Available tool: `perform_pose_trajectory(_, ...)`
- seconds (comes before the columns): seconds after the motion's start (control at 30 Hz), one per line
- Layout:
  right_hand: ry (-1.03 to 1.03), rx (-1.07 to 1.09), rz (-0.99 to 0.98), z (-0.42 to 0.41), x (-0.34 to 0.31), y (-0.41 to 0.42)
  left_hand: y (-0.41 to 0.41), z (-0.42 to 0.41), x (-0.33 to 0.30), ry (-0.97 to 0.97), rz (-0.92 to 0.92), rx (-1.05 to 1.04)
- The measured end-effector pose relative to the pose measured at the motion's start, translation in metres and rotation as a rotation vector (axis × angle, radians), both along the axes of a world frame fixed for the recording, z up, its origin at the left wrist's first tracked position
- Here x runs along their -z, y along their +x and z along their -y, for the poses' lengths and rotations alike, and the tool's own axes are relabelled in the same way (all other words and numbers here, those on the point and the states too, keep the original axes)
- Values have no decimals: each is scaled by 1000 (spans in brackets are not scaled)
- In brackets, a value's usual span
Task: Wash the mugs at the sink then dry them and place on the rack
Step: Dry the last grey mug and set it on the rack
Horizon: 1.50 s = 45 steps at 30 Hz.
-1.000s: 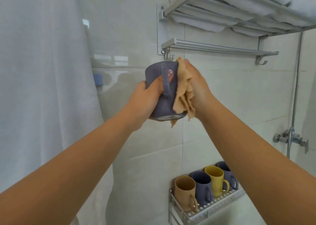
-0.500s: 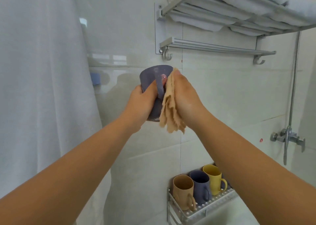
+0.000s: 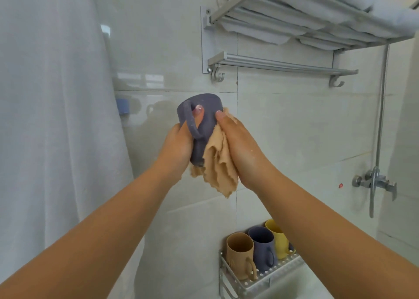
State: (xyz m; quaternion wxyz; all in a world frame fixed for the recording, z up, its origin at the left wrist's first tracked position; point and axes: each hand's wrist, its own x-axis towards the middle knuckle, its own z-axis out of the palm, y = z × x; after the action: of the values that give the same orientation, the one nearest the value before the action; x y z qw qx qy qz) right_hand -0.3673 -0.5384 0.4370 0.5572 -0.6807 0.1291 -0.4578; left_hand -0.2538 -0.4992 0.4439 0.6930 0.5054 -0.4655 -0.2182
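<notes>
A dark purple mug (image 3: 205,108) is held upside down in front of the tiled wall. My left hand (image 3: 179,149) grips it, with the thumb through its handle. My right hand (image 3: 238,144) presses a tan cloth (image 3: 217,167) against the mug's right side; the cloth hangs below the mug. Low on the wall, a metal rack (image 3: 260,282) holds a tan mug (image 3: 240,253), a purple mug (image 3: 261,246) and a yellow mug (image 3: 277,242). My right forearm hides the rack's right part.
A white curtain (image 3: 52,117) hangs at the left. A metal towel shelf (image 3: 294,26) with folded white towels and a bar with hooks (image 3: 281,65) sit above. A shower valve (image 3: 374,183) with its pipe is at the right.
The mug has turned in my left hand so its handle now faces left of my thumb. My right hand with the cloth has slid lower along the mug's side.
</notes>
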Motion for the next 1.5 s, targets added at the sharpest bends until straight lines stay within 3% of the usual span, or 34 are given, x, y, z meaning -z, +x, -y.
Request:
perform_pose_trajectory(0.1, 12, 43, 73, -1, -5, -1, -1, -11, -2, 42, 133, 112)
perform_pose_trajectory(0.2, 279, -236, 131, 5, -17, -10, -8, -19, 4, -64, 150, 217)
perform_pose_trajectory(0.37, 391, -423, 92, 6, -4, -14, -10, -14, 7, -130, 107, 26)
perform_pose_trajectory(0.5, 258, -263, -38, 6, 3, -15, 3, -6, 18, -221, 203, 14)
perform_pose_trajectory(0.67, 262, -97, 39, 10, -1, -16, 15, -17, 15, 182, -18, 205)
perform_pose_trajectory(0.73, 216, -3, 80, 16, -3, -19, 18, -25, 11, 112, -70, 56)
perform_pose_trajectory(0.83, 29, 253, 85, 23, -4, -20, 9, -32, 5, -211, -10, -358)
perform_pose_trajectory(0.93, -55, 336, 84, 18, -3, -13, -20, -34, 5, -167, 287, -241)
perform_pose_trajectory(1.0, -107, 371, 67, 16, 1, -6, -37, -31, 7, -66, 335, -162)
perform_pose_trajectory(1.23, -391, 468, 137, 1, 12, 0, -46, -15, 3, -8, -22, -124)
perform_pose_trajectory(1.33, -490, 459, 118, -4, 11, -4, -34, -13, 4, -26, -9, -28)
perform_pose_trajectory(1.5, -530, 504, -87, -3, 2, -1, -26, -14, 4, 1, -56, 107)
